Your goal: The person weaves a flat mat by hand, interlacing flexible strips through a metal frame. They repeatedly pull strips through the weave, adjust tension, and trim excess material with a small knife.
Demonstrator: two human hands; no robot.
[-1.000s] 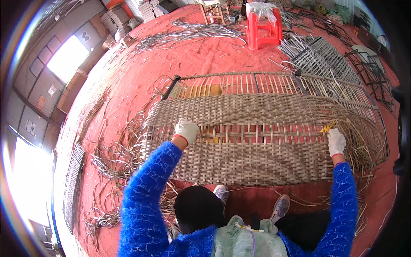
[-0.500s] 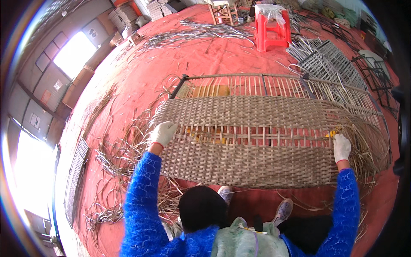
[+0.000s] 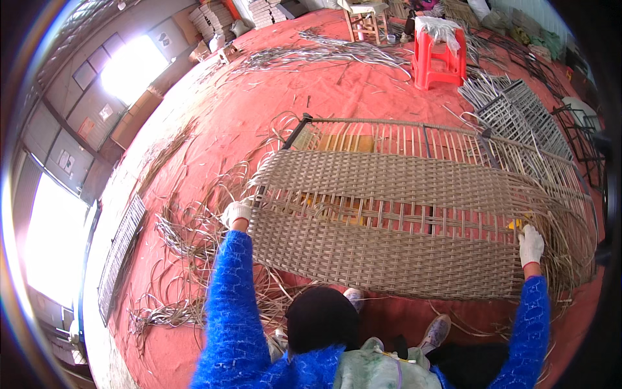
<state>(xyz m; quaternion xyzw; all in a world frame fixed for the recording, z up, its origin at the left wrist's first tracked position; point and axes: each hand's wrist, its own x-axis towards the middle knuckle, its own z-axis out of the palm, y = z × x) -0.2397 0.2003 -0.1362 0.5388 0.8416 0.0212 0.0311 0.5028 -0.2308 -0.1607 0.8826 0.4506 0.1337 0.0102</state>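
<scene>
A brown woven panel (image 3: 389,259) of flat strips on a frame lies before me, with an open lengthwise gap between two woven bands. My left hand (image 3: 236,214), in a white knitted glove, is closed at the panel's left edge beside that gap; its grip is too small to make out. At the right end of the gap my right hand (image 3: 532,245), gloved alike, has its fingers curled down. A small yellow piece (image 3: 516,224) shows by its fingertips, and I cannot tell whether they hold it. Loose strips (image 3: 564,240) fan out beyond the panel's right end.
Tangled strips (image 3: 188,227) cover the red floor at left. A red plastic stool (image 3: 439,61) stands far right, near grey slatted frames (image 3: 525,110). A wooden chair (image 3: 365,24) is behind. Another slatted panel (image 3: 123,256) lies far left. My shoes (image 3: 437,329) are below the panel.
My left hand has gone from above the gap out to the panel's left edge. My right hand stays at the right end. The whole view has shifted slightly.
</scene>
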